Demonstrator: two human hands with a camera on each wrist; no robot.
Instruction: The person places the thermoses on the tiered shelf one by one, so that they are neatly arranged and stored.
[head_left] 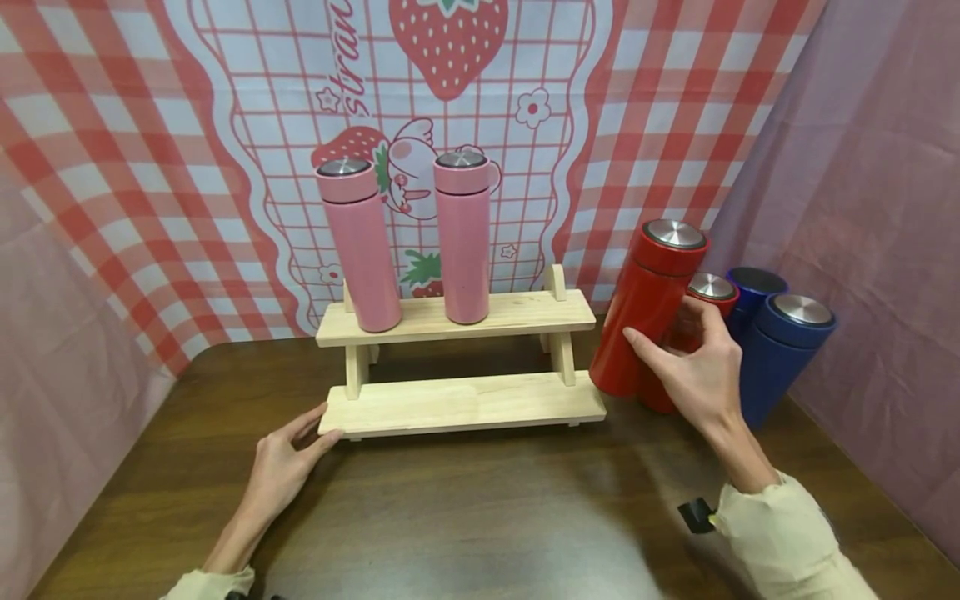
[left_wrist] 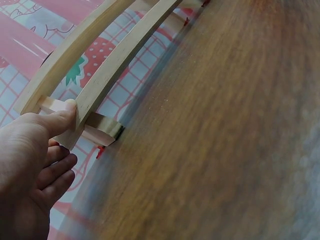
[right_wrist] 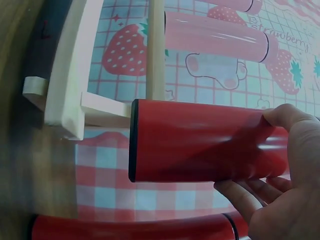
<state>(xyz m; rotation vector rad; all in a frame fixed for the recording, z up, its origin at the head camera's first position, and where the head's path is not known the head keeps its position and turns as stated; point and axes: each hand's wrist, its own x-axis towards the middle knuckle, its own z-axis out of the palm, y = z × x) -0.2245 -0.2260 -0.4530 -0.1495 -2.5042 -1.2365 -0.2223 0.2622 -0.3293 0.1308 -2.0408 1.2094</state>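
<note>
My right hand (head_left: 705, 375) grips a red thermos bottle (head_left: 641, 304), thumb on one side and fingers round the other. In the right wrist view, the base of this red bottle (right_wrist: 175, 142) is raised off the table, close to the end of the wooden two-tier display stand (right_wrist: 72, 75). At the left end of the stand's lower shelf (head_left: 465, 404), my left hand (head_left: 277, 467) pinches the board between thumb and fingers. Two pink thermos bottles (head_left: 360, 250) (head_left: 462, 242) stand upright on the upper shelf (head_left: 532, 312).
Behind my right hand stand another red thermos (head_left: 712, 287), a dark blue one (head_left: 783, 358) and a brighter blue one (head_left: 753, 283), partly hidden. A strawberry-print checked cloth (head_left: 495, 125) hangs at the back of the brown wooden table (head_left: 465, 508). Pink cloth (head_left: 877, 250) hangs at the sides.
</note>
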